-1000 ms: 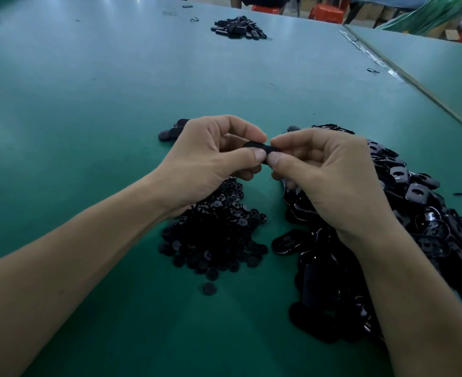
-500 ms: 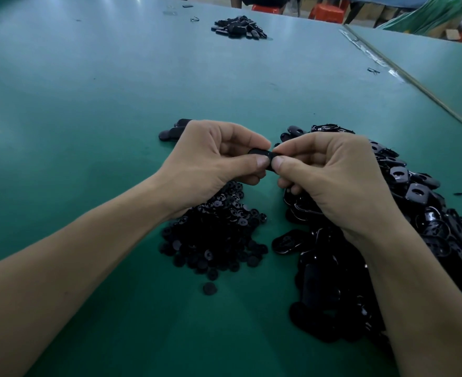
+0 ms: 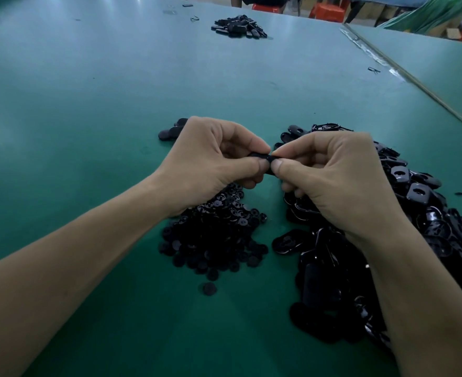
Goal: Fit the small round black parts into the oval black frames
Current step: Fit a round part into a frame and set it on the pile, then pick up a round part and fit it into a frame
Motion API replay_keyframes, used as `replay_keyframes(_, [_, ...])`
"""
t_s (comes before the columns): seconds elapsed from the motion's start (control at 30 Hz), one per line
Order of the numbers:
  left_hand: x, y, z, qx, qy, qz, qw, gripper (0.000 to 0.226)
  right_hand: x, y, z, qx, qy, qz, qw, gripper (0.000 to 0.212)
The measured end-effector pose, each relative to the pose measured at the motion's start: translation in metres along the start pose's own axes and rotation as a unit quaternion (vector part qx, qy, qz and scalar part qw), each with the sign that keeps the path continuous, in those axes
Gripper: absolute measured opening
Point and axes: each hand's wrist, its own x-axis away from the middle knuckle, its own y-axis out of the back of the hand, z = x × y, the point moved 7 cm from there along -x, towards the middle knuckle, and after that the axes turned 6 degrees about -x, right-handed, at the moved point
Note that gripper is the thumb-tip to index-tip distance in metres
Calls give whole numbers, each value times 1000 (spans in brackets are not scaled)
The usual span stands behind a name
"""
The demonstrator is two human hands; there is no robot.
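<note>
Nearest the viewer, a single round part (image 3: 209, 289) lies alone on the green table (image 3: 88, 104), below and just inside the left forearm. Beneath the left wrist sits the heap of small round parts (image 3: 213, 235); beneath the right wrist, and spreading out to that hand's outer side, lies the larger heap of oval frames (image 3: 414, 240). Above the gap between the heaps, the left hand (image 3: 210, 164) and right hand (image 3: 333, 180) meet fingertip to fingertip. Each pinches one end of a black piece (image 3: 265, 159) between thumb and forefinger, remaining fingers curled. The piece is seen edge-on; whether a round part sits in it cannot be told. Just beyond the left knuckles rest a few dark oval pieces (image 3: 174, 130). Far beyond both hands, near the table's far edge, lies another dark pile (image 3: 239, 27).
</note>
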Motion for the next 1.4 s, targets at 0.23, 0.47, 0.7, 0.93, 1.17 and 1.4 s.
replay_keyframes(0.23, [-6,21,6,-46,-14,-71,996,17,2,-3,2,65,-7,14,998,16])
replay_keyframes(0.47, [-9,73,28,-107,11,-244,964,16,18,-12,14,307,-61,224,923,15])
replay_keyframes(0.7, [-10,91,40,-190,30,-299,935,10,34,-20,1,420,-107,271,859,43])
replay_keyframes(0.93, [-6,92,38,-299,58,-301,904,11,27,-14,10,380,-29,226,897,3])
replay_keyframes(1.17, [-5,83,24,-324,26,-294,899,13,2,1,40,152,78,55,984,8])
replay_keyframes(1.4, [-2,20,-4,-129,-67,-123,982,15,-12,-11,10,-82,13,9,997,13])
